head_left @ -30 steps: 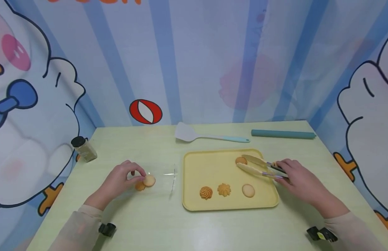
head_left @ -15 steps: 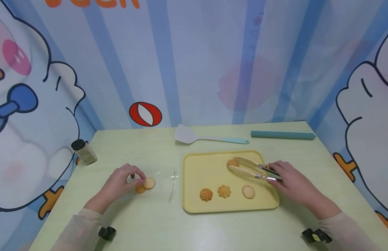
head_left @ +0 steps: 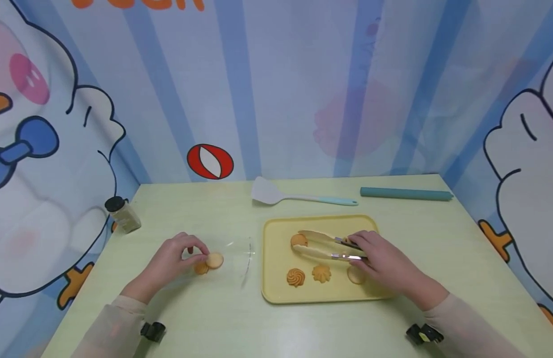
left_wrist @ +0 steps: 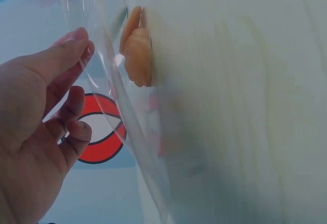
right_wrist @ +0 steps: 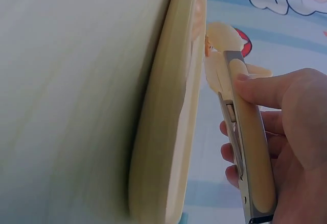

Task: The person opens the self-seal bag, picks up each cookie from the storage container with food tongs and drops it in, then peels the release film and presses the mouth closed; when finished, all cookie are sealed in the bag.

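Observation:
My left hand [head_left: 175, 254] pinches the upper edge of a clear plastic bag [left_wrist: 115, 76] between thumb and fingertips. Two cookies [head_left: 214, 260] lie inside the bag on the table. In my right hand [head_left: 385, 261] I grip a pair of tongs [right_wrist: 248, 132] with cream-coloured tips. Those tips stand around a round cookie [head_left: 298, 241] above the left part of the yellow tray [head_left: 269, 293]. Along the tray's front lie a swirled cookie [head_left: 296, 277], a star-shaped cookie [head_left: 321, 273] and a pale round cookie [head_left: 355, 275], which the right hand partly covers.
Behind the tray lie a spatula [head_left: 269, 192] with a pale blue handle and a teal rod [head_left: 406, 194]. A black-lidded jar [head_left: 124, 216] stands at the table's left edge. A printed curtain [head_left: 285, 99] closes off the back.
The right hand has moved left across the tray with the tongs, and the round cookie has come along between the tips. My left hand has stayed at the bag.

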`<state>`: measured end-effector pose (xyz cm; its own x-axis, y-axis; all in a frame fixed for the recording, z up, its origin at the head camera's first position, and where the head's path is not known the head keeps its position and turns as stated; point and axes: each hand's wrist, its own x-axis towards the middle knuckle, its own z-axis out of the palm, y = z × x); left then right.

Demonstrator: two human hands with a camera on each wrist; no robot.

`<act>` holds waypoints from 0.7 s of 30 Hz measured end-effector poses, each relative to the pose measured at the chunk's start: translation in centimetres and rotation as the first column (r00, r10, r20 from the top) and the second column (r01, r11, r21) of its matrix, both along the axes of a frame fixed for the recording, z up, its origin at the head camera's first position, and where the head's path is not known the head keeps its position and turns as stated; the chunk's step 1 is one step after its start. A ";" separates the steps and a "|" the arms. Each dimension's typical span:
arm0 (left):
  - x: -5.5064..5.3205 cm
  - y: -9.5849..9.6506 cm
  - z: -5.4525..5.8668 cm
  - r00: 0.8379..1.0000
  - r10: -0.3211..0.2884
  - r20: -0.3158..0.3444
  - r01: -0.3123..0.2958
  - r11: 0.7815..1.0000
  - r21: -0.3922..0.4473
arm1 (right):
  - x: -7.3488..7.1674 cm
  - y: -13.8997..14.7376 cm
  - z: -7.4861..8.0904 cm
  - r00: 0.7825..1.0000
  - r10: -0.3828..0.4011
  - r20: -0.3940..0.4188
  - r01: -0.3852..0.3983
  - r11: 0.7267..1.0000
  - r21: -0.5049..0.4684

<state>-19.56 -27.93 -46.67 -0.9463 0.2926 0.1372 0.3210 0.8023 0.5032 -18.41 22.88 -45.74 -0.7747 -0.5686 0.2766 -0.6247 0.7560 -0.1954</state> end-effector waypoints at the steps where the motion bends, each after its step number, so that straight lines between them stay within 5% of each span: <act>1: 0.0 0.0 0.0 1.000 -0.002 -0.002 0.002 1.000 -0.001 | 0.0 -0.4 0.0 1.000 0.005 0.005 -0.005 1.000 -0.001; 10: -0.2 -0.1 0.2 0.999 -0.043 -0.033 0.043 0.999 -0.016 | -0.2 -4.1 -0.4 0.997 0.074 0.007 -0.074 0.997 -0.009; 21: -0.2 -0.1 0.4 1.000 -0.020 -0.006 0.020 1.000 -0.014 | -0.5 -7.8 -0.1 0.989 0.139 0.056 -0.139 0.990 -0.006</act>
<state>-19.71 -28.06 -46.29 -0.9395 0.3132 0.1390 0.3401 0.8029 0.4895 -18.96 15.10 -45.86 -0.7027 -0.6711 0.2362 -0.7115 0.6622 -0.2350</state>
